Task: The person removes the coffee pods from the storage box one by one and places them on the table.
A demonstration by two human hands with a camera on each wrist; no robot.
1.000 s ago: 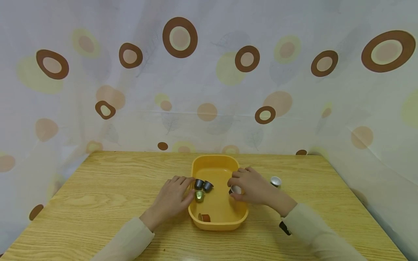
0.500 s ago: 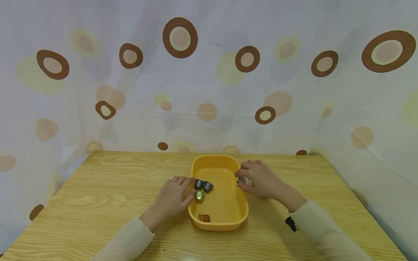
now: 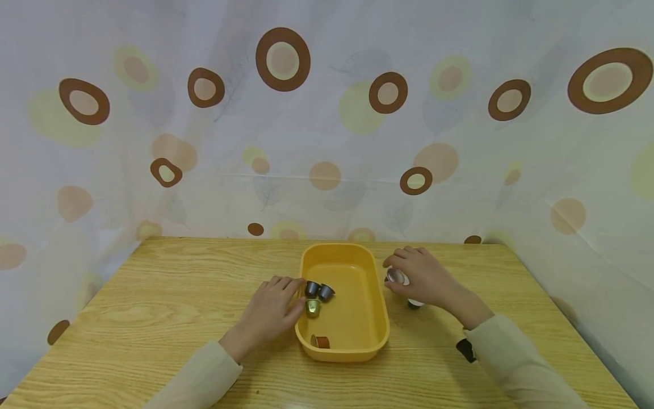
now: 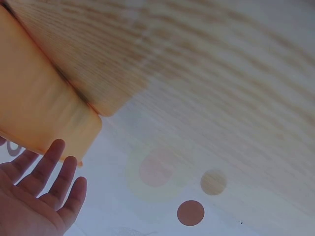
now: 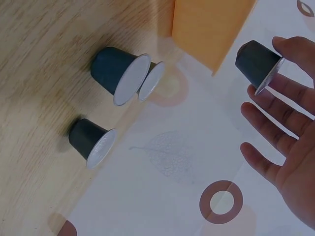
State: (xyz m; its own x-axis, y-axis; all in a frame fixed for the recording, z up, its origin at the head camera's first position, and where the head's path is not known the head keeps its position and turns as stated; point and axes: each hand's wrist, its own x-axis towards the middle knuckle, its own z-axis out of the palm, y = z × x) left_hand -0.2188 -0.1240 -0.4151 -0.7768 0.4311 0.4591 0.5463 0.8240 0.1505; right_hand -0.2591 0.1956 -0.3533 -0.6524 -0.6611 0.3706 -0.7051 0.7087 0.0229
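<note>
My right hand (image 3: 426, 278) is just right of the yellow tray (image 3: 344, 356), above the table. Between thumb and fingers it pinches a dark capsule (image 5: 255, 64) with a silver lid, seen in the right wrist view. Three dark capsules with pale lids lie below it on the table, one large (image 5: 115, 73), one behind it (image 5: 152, 81), one apart (image 5: 89, 140). My left hand (image 3: 268, 312) rests on the tray's left rim with fingers extended. Inside the tray lie two dark capsules (image 3: 312, 289) (image 3: 326, 292), a green one (image 3: 313, 308) and a brown one (image 3: 321, 342).
The wooden table (image 3: 153, 318) reaches back to a patterned curtain (image 3: 327, 113) that also hangs along both sides. A black object (image 3: 466, 350) shows beneath my right cuff.
My right hand has moved right, from over the tray's right side to the table beyond its rim, with the capsule still pinched. My left hand has stayed in place.
</note>
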